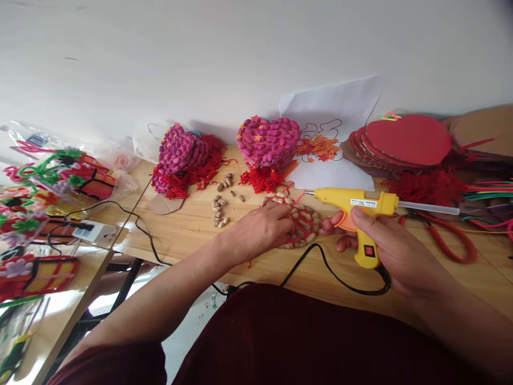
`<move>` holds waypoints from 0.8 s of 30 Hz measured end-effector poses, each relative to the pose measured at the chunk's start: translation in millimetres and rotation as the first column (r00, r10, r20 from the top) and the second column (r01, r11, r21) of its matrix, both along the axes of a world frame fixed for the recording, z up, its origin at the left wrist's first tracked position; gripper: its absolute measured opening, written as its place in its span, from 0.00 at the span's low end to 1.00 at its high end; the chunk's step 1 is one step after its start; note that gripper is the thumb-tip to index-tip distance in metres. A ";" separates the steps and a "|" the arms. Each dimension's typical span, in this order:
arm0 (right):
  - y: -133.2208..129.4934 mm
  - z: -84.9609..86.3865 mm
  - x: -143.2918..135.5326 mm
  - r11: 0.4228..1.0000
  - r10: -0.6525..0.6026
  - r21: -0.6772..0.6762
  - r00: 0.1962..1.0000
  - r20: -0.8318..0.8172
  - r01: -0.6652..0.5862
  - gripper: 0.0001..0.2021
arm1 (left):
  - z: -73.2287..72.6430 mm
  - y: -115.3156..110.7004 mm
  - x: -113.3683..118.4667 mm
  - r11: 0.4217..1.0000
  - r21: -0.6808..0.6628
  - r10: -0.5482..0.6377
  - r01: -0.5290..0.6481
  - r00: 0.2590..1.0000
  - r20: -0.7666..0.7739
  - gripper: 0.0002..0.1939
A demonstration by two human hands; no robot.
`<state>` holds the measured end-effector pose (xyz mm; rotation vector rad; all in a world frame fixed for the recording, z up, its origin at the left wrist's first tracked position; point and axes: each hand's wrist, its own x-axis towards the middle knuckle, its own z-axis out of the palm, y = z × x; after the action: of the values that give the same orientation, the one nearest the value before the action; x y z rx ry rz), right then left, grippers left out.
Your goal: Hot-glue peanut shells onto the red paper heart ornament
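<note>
My right hand point(385, 240) is wrapped round the handle of a yellow glue gun point(340, 197), whose metal tip points left above a red board point(306, 216) covered with peanuts. A clear glue stick sticks out of the gun's back end. Over the left part of that board, my left hand point(266, 227) is closed with its fingers bent down; what they hold, if anything, is hidden. Loose peanuts point(218, 211) lie on the wooden table point(192, 235) to the left of the board.
Pink peanut-covered hearts point(268, 140) with red tassels stand along the wall. Red heart boards point(412, 140) are stacked at right, near orange-handled scissors point(452, 243). A black cord point(336, 283) crosses the front edge. A power strip point(95, 231) and felt-flower crafts point(80, 176) are at left.
</note>
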<state>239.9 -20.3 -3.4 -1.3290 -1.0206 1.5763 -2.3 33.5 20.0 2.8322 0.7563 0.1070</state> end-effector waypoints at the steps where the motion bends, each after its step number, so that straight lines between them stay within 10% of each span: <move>1: 0.3 1.2 -0.8 1.000 -0.001 0.010 1.000 -0.013 0.001 0.16 | -0.6 -1.5 -0.2 1.000 0.002 0.022 -0.022 1.000 0.021 0.10; 16: 0.7 3.2 -2.4 0.999 -0.003 0.049 1.000 -0.031 0.005 0.15 | -9.7 -24.9 3.9 0.885 -0.258 0.449 -0.388 0.856 0.255 0.03; 24: 0.4 1.5 -3.2 0.999 -0.010 0.053 0.999 -0.038 0.012 0.14 | -13.8 -23.9 9.1 0.917 -0.121 0.395 -0.380 0.906 0.153 0.03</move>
<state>236.7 -19.9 -1.9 -1.2629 -1.0237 1.5500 6.8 9.6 6.2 2.5090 1.2385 0.3676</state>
